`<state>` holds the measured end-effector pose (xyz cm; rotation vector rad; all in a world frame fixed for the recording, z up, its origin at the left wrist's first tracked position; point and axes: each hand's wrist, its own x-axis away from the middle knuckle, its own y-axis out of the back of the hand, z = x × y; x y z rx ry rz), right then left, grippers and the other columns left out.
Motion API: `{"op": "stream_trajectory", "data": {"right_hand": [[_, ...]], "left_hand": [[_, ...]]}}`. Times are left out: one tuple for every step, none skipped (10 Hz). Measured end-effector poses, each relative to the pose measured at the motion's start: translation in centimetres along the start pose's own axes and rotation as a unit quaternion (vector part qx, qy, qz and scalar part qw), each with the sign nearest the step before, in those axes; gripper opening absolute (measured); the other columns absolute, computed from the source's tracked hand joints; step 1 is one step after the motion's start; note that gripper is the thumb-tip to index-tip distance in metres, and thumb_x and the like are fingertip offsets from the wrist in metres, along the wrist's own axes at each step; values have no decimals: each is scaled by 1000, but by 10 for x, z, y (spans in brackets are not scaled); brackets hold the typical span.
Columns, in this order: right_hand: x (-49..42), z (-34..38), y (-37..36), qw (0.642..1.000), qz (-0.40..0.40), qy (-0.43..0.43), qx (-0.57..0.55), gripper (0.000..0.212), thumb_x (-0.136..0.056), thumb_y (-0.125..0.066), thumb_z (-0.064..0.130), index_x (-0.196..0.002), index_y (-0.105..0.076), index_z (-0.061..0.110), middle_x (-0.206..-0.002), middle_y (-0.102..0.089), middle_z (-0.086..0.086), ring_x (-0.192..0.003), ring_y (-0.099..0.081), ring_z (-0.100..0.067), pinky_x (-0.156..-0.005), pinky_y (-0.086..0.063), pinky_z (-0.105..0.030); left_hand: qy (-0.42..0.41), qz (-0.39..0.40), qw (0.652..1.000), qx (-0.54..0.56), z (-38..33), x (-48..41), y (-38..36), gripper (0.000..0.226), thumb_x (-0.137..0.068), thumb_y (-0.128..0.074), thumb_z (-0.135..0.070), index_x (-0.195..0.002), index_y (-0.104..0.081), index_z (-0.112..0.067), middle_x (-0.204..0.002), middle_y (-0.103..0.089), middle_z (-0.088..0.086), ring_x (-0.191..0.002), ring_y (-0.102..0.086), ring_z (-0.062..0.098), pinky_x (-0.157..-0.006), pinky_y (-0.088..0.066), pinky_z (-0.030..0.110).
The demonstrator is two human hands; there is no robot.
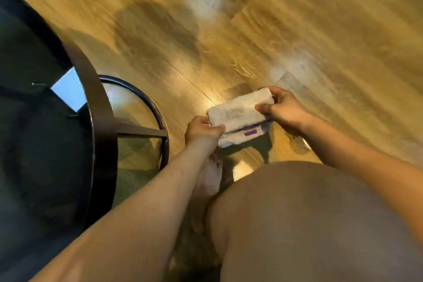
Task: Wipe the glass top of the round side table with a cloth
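The left hand (201, 129) and right hand (282, 107) each pinch one end of the folded cloth (240, 113), held above the floor (297, 18) beside the glass worktop (34, 144), presumably forming a pad for wiping.

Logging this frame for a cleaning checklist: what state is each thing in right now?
Cloth: folded, held in the air over the floor, off the table.
Left hand: closed on the cloth's near end.
Right hand: fingers pinching the cloth's far end.
Table: dark glass top, nothing touching it; lower glass shelf shows beneath.
Floor: wooden, glossy with light patches.
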<state>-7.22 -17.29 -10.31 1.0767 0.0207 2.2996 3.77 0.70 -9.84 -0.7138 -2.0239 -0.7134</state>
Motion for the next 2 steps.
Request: {"op": "stream_trajectory", "data": {"right_hand": [[-20,-17,-4,989,-5,-23,145,87,-92,-67,16,-157,-9,29,-154,-37,-9,-135,-44,-32,-107,-44,-45],[-22,-19,-3,981,-31,0,190,89,-93,-67,25,-156,-4,33,-158,-33,-10,-137,-44,-33,-105,-45,-44]], "left_hand": [[104,66,991,-51,-3,-6,-12,46,-92,-66,-31,-131,-49,-12,-93,-59,3,-89,-60,21,-60,-44,30],[79,64,993,-52,-6,-3,-10,46,-94,-60,-34,-133,-50,-12,-92,-58,2,-85,-58,19,-59,-38,27]]}}
